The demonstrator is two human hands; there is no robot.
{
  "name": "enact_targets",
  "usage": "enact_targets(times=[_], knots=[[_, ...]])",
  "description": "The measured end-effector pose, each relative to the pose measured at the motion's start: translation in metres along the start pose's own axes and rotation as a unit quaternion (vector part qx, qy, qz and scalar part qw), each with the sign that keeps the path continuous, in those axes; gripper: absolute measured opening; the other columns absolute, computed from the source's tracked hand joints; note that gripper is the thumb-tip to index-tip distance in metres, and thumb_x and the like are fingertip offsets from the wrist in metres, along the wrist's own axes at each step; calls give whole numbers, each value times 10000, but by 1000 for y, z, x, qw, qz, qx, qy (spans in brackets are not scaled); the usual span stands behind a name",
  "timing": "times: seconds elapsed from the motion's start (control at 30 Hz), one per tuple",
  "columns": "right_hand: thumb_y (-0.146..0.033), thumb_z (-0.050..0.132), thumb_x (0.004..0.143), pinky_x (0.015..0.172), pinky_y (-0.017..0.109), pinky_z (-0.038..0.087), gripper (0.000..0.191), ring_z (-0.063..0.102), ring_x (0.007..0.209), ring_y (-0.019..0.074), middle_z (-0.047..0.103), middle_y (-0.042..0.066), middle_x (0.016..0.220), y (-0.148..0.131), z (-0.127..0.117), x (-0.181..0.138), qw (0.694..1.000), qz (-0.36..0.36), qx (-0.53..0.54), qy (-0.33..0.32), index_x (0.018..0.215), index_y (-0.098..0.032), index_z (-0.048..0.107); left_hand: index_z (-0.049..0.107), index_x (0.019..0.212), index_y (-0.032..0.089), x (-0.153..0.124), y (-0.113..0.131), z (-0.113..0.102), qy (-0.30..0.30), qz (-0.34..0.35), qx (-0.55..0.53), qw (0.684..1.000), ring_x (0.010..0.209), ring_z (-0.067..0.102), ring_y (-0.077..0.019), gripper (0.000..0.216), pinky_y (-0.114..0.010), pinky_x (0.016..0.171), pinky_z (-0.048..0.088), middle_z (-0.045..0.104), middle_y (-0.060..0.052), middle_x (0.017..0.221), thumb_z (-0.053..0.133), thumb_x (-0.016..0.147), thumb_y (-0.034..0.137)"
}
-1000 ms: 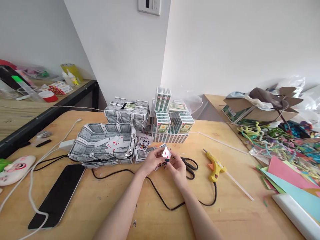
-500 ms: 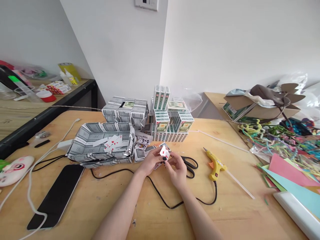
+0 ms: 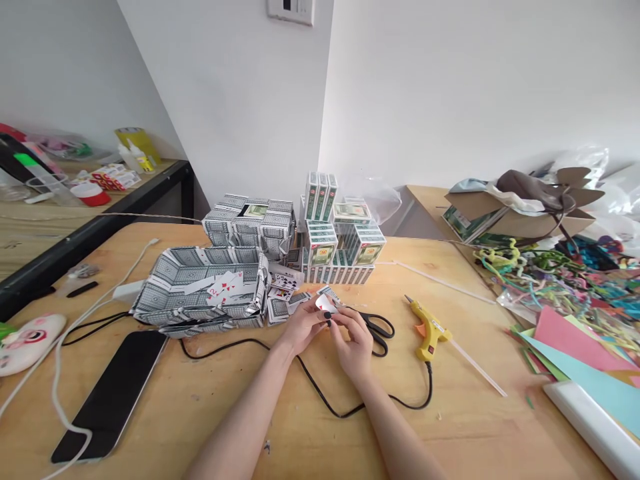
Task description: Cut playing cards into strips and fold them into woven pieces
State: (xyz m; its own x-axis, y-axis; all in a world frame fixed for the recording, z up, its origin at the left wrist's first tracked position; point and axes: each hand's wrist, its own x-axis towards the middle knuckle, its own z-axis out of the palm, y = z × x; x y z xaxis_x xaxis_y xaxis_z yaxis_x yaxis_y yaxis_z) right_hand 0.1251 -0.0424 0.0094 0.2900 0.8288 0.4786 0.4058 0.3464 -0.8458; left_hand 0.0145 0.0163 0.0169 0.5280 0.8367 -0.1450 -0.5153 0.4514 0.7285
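Note:
Between my two hands is a small playing card [image 3: 326,305], bent, with a red mark on its white face. My left hand [image 3: 303,328] pinches it from the left, and my right hand [image 3: 353,339] grips it from the right, thumbs close together. Behind the hands lie loose playing cards [image 3: 281,308], some face down. To the left stands a tray-like box made of folded cards [image 3: 200,283], with several cut card pieces inside. Black-handled scissors [image 3: 380,330] lie right beside my right hand, partly covered by it.
A yellow glue gun [image 3: 429,330] lies to the right, its black cord looping in front of the hands. Stacked card boxes [image 3: 323,250] and a card-covered block [image 3: 250,223] stand behind. A phone [image 3: 113,393] lies front left; coloured paper [image 3: 575,340] is at right.
The card between my fingers has turned and bent, so less of its face with red diamonds shows. Both hands stay in nearly the same place.

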Motion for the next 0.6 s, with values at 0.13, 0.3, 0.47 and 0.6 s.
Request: enact_targets(times=[0.13,0.3,0.47,0.6], knots=[[-247,573,759,663,339,498,129,588,768,198,621,83,844,3,3,-3,995,75,64,-2,876,-201,599,578,712,133,1,0,2,24,1,25,999,575,460,-70,228,-195,542,354,512,15,630,729,567,226],[-323,603,728,689,339,499,321,592,797,203,628,99,917,10,7,-2,973,165,160,-25,1014,-180,564,535,662,138,2,-3,2,81,14,105,991,451,364,-41,274,-178,424,261,445,46,555,722,559,309],[-352,625,698,611,313,490,218,589,631,176,639,47,735,11,6,1,956,211,181,-91,835,-182,607,577,646,135,4,-8,0,114,38,201,972,476,415,-65,253,-185,425,305,501,30,585,714,550,324],[-387,612,708,539,307,477,196,562,509,165,615,15,596,9,2,5,941,250,197,-111,731,-192,619,599,668,125,4,-6,-2,107,31,213,971,502,448,-82,262,-195,448,336,523,17,591,716,550,328]])
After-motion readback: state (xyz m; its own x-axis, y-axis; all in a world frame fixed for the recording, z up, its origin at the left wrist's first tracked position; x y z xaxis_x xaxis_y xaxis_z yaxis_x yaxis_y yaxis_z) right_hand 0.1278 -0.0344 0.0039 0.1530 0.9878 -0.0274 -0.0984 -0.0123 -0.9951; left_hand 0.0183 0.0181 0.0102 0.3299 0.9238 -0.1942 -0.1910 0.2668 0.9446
